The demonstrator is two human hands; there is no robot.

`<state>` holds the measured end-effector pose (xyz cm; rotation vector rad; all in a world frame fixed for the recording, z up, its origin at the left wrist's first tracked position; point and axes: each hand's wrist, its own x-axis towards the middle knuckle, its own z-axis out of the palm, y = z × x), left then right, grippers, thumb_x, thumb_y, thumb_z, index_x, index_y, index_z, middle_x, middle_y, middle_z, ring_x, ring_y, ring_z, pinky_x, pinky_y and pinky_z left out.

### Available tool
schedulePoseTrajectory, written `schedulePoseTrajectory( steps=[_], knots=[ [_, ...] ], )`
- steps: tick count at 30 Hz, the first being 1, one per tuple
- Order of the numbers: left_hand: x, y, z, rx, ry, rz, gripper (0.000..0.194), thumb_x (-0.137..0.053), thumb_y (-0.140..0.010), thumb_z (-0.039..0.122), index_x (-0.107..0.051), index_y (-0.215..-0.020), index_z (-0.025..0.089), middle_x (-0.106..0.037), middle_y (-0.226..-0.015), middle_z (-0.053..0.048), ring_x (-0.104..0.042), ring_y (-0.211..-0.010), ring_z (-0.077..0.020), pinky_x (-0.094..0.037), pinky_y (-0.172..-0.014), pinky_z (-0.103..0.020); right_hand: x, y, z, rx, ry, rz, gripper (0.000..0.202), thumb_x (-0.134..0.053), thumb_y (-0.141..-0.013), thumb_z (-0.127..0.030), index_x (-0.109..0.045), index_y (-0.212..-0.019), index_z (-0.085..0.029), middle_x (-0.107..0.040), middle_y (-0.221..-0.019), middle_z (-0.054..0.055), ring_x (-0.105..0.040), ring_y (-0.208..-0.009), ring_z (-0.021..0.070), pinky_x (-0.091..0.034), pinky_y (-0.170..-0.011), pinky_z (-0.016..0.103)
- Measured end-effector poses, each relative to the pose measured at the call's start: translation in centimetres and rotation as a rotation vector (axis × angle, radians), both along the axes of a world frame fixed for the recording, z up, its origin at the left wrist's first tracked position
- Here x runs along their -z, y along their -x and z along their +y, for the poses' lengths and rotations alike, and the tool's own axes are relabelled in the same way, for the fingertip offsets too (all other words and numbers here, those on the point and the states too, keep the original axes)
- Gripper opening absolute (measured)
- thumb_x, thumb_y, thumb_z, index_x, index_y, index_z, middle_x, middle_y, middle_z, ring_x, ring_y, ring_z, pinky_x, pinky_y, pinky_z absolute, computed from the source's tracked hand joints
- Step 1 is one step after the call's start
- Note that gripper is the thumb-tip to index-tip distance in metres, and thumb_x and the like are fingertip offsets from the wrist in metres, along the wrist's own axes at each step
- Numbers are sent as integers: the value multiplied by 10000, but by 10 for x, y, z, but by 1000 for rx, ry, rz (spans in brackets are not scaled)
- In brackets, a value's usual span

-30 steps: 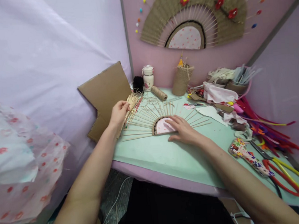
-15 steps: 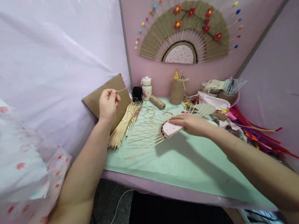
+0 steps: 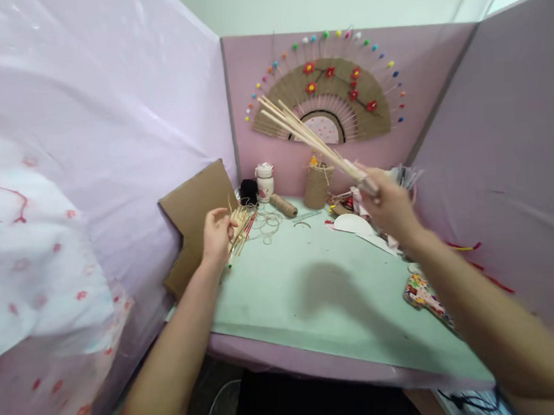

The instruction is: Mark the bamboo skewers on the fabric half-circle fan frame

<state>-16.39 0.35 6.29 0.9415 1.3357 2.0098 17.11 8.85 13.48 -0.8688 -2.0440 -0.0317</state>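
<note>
My right hand (image 3: pixel 389 208) is raised over the right part of the table, its fingers closed on a fan frame of thin wooden sticks (image 3: pixel 307 135). The frame appears nearly edge-on, its sticks pointing up and to the left. My left hand (image 3: pixel 217 233) is beside a bundle of wooden sticks (image 3: pixel 244 223) on the table. Its fingers are loosely curved and apart, and I make out nothing held in them. Loose twine (image 3: pixel 269 224) lies in loops to the right of that bundle.
A twine spool (image 3: pixel 284 205), a white jar (image 3: pixel 265 183) and a twine-wrapped holder (image 3: pixel 316 186) stand at the back. Brown cardboard (image 3: pixel 195 204) leans at left. White cut pieces (image 3: pixel 355 225) and a patterned phone-like item (image 3: pixel 422 292) lie at right. A finished fan (image 3: pixel 279 108) hangs behind.
My right hand has lifted the fan frame off the table and tilted it edge-on. My left hand has moved down and right, its pinch on a twine strand loosened. The view has tipped upward.
</note>
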Motion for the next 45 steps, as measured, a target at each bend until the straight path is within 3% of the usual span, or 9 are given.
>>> schedulePoseTrajectory(
  steps=[4, 8, 13, 18, 22, 28, 31, 40, 45],
  knots=[
    [21, -55, -3, 142, 12, 2, 122, -565, -735, 185, -614, -845, 205, -637, -724, 4, -371, -472, -74, -281, -451, -210, 69, 51, 5, 100, -110, -71, 622, -354, -854, -110, -398, -1450, -283, -445, -1458, 89, -377, -1354, 278, -286, -1109, 530],
    [27, -100, -4, 326, -112, -104, 384, -673, -686, 195, -662, -1067, 235, -651, -1177, -36, -584, -855, -137, -427, -705, -240, 122, 75, 20, 116, -274, -82, 563, -333, -895, -83, -478, -1388, -314, -533, -1384, 76, -410, -1324, 229, -266, -1115, 501],
    [35, -125, 16, 371, -96, -491, 369, -800, -623, 174, -701, -978, 173, -687, -951, -29, -522, -635, -58, -369, -569, -194, 154, 74, 33, 183, -358, -42, 471, -396, -922, -96, -540, -1330, -280, -558, -1345, 87, -405, -1296, 216, -241, -1118, 478],
    [56, -119, 51, 253, -73, -687, 132, -752, -680, 107, -664, -778, 119, -600, -725, 12, -354, -468, 0, -239, -418, -153, 162, 68, 19, 213, -125, -123, 515, -494, -860, -120, -483, -1369, -197, -428, -1442, 160, -335, -1333, 298, -250, -1090, 542],
    [64, -108, 62, 211, -93, -702, 85, -727, -707, 100, -650, -739, 117, -610, -747, 2, -348, -477, 0, -229, -413, -141, 162, 61, -11, 104, 149, 163, 488, -609, -778, -205, -549, -1259, -149, -496, -1344, 178, -402, -1262, 323, -308, -1052, 537],
    [63, -104, 60, 239, -141, -606, 129, -761, -685, 181, -682, -772, 128, -664, -848, -16, -369, -510, -5, -251, -450, -152, 166, 65, -29, -182, 1273, 904, 190, -683, -790, -318, -600, -773, -149, -665, -804, 86, -625, -725, 185, -534, -639, 296],
    [65, -108, 55, 279, -135, -530, 199, -790, -656, 233, -707, -804, 128, -689, -891, -30, -396, -534, -14, -275, -477, -165, 164, 71, -14, -307, 1563, 1255, 222, -601, -878, -335, -565, -757, -152, -687, -799, 97, -660, -692, 154, -542, -550, 233],
    [71, -104, 41, 320, -54, 3, 584, -743, -720, 333, -569, -1257, 183, -709, -1030, -72, -610, -892, -149, -434, -777, -255, 150, 81, 15, -448, 1434, 1761, 128, -500, -942, -171, -618, -923, -218, -728, -801, -18, -697, -790, 101, -584, -825, 288],
    [76, -81, 31, 69, 51, -98, 459, -660, -766, 309, -543, -1188, 171, -732, -917, -81, -547, -700, -117, -397, -665, -242, 153, 79, 22, -426, 1432, 1824, 172, -481, -947, -165, -620, -856, -209, -723, -753, -9, -701, -748, 109, -587, -821, 313]
  ],
)
